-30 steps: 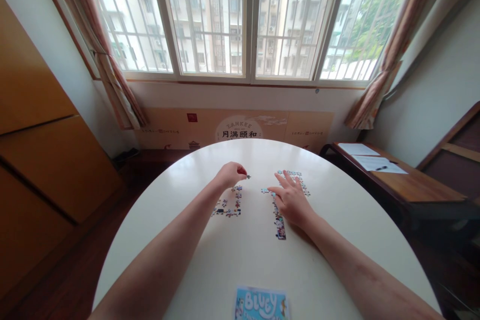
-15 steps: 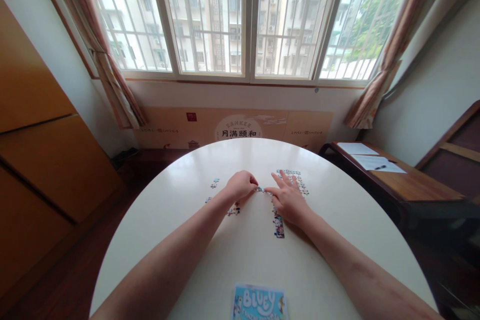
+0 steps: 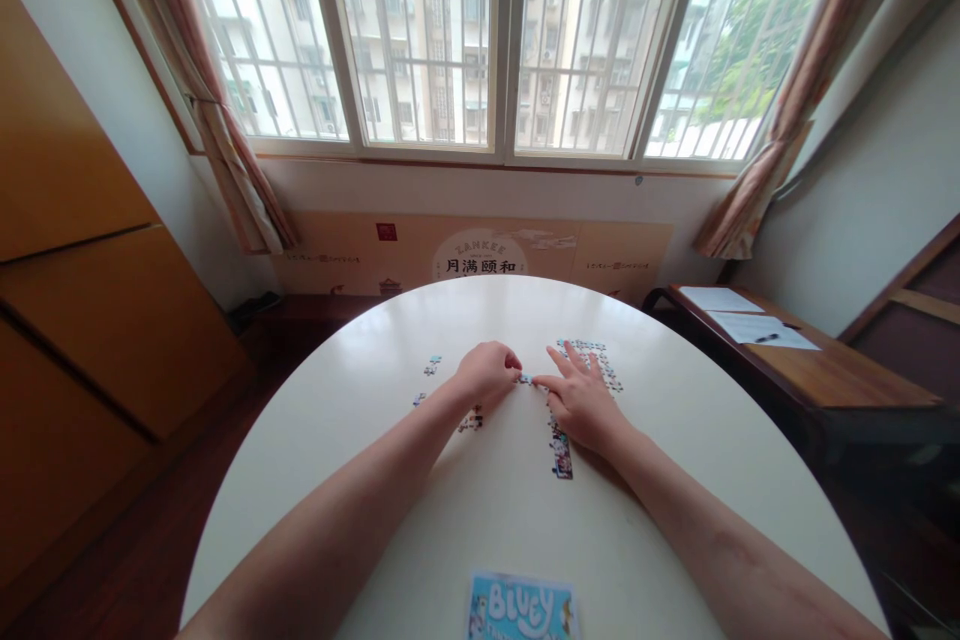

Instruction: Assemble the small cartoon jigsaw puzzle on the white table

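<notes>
Between my hands, a small light-blue jigsaw piece point(image 3: 526, 379) lies on the white table. My left hand point(image 3: 489, 367) pinches its left end between thumb and fingertips. My right hand point(image 3: 583, 402) lies flat with fingers spread, its index fingertip touching the piece's right end. Under and around that hand runs a partly joined puzzle border point(image 3: 592, 346), its far corner beyond the fingers. A darker joined strip point(image 3: 562, 456) comes out below the palm. Loose jigsaw pieces point(image 3: 433, 365) sit left of my left hand, and others point(image 3: 472, 419) are partly hidden by the left forearm.
The round white table point(image 3: 315, 480) fills the middle. A blue picture card marked "BLUEY" point(image 3: 523, 608) lies at its near edge. To the right stands a wooden side table point(image 3: 847, 375) with papers point(image 3: 761, 330) and a pen. Windows and curtains are behind.
Both hands keep nearly the same pose at the small piece. The whole view has shifted slightly; nothing has visibly been picked up or let go.
</notes>
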`<state>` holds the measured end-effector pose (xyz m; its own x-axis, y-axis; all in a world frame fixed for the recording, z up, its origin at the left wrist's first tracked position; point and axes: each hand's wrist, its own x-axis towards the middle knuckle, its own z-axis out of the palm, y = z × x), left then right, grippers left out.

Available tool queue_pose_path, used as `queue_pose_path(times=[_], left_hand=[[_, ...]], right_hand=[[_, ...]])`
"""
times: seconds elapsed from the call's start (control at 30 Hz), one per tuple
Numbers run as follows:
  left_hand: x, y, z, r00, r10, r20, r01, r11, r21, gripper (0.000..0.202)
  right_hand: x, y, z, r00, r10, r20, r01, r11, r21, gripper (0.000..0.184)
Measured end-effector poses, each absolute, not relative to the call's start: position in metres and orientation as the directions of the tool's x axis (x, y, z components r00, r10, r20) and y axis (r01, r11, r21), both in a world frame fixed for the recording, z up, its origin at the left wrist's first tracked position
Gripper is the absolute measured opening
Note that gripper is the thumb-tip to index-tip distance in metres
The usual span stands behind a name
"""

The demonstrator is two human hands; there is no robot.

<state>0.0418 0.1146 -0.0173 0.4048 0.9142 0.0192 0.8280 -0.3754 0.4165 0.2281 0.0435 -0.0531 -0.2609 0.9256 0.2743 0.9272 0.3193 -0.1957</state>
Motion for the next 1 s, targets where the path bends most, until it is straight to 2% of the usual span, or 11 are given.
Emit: queue_pose_path(times=[0.4, 0.83, 1.0], left_hand=[[0.0424, 0.1125, -0.0167, 0.441, 0.897, 0.034, 0.832, -0.422, 0.360, 0.022], [0.0444, 0.1138, -0.0225, 0.484, 0.866, 0.126, 0.824, -0.499, 0.269, 0.022], [0.0446, 0.1100, -0.0220, 0.491, 0.861, 0.134, 0.820, -0.509, 0.263, 0.021]], right_hand=[[0.2281, 0.0433, -0.0508, -0.261, 0.930, 0.260, 0.926, 0.317, -0.204, 0.039], [0.2267, 0.0417, -0.0493, -0.256, 0.929, 0.268, 0.927, 0.315, -0.206, 0.036], [0.2280, 0.0407, -0.0498, -0.254, 0.913, 0.319, 0.930, 0.322, -0.180, 0.041]])
